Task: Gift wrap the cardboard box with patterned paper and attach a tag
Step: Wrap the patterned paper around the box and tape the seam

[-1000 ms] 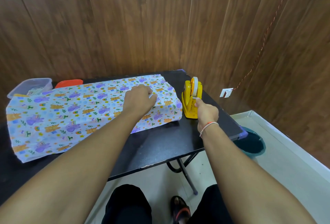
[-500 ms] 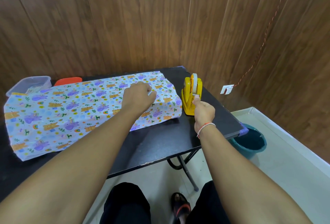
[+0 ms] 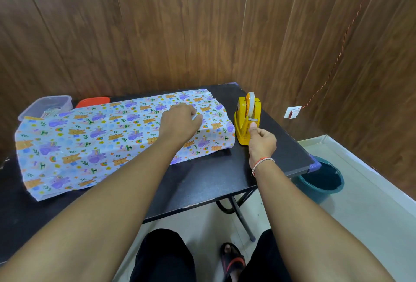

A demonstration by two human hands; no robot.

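Both forearms reach forward from the near edge of the black table [image 3: 202, 182], whose bare dark top lies open between them and the paper. The right hand [image 3: 262, 141], a thread band at its wrist, sits at the near foot of the yellow tape dispenser [image 3: 246, 122]; its fingers are curled and the thumb points up against the dispenser's front just under the cutter, apparently pinching the tape end, though the strip itself is too thin to see. The dispenser stands upright close to the table's right edge, just beside the paper's right end. The left hand [image 3: 180, 122] rests palm down with fingers bent on top of the patterned paper [image 3: 90, 144], pressing it over the raised hump at the right where the cardboard box is hidden beneath. The paper's long axis runs left to right across the table, its left part lying flat and reaching almost to the near-left edge. Beyond its far-left corner stand a clear plastic container [image 3: 48, 106] and a red lid [image 3: 92, 101], against the wood-panelled wall [image 3: 180, 23].
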